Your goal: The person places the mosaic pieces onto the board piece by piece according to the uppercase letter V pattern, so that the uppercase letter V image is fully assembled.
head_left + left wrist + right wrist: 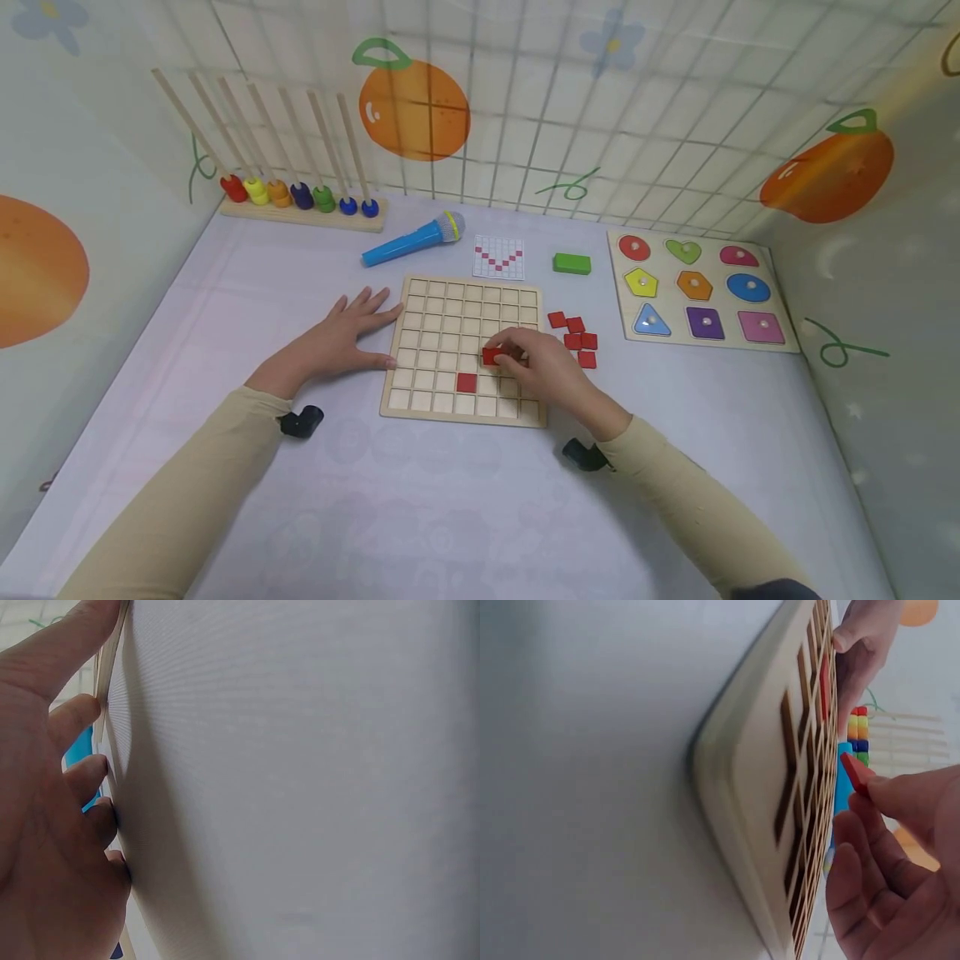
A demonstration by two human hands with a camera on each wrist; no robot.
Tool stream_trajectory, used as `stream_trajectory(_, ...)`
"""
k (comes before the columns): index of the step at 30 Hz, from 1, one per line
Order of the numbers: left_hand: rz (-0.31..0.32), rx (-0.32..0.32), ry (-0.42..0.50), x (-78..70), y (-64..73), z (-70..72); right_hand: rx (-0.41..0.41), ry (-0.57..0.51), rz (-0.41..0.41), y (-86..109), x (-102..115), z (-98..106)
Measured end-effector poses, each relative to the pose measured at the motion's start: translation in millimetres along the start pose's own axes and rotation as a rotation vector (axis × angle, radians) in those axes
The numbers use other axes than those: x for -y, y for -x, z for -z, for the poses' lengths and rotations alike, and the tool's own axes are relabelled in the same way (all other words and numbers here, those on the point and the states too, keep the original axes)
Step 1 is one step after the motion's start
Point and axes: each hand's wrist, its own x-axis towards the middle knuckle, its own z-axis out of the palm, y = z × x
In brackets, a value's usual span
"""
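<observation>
A wooden grid board (427,400) lies in the middle of the table, with one red square tile (467,382) set in a cell near its front. Between thumb and fingers my right hand (546,367) pinches another red tile (857,772), held over the board's right half. My left hand (341,335) is spread at the board's left edge, thumb and index fingertip touching it; the left wrist view shows the fingers extended along the tabletop. Several loose red tiles (573,342) lie just right of the board.
Behind the board are a blue toy microphone (408,242), a pattern card (498,257) with red squares in a V and a green block (572,264). A peg stacker (300,214) stands back left; a shape puzzle (705,287) lies at right.
</observation>
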Motion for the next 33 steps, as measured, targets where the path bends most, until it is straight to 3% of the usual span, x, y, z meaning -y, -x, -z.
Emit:
stream_trajectory(12, 0.0, 0.001, -0.002, 2.1, -1.2, -1.9, 0.035, 0.005, 0.061, -12.2, 16, -14)
stream_trajectory(33, 0.0, 0.006, -0.008, 2.4, -1.4, -1.2, 0.063, 0.122, 0.062, -26.5, 36, -29)
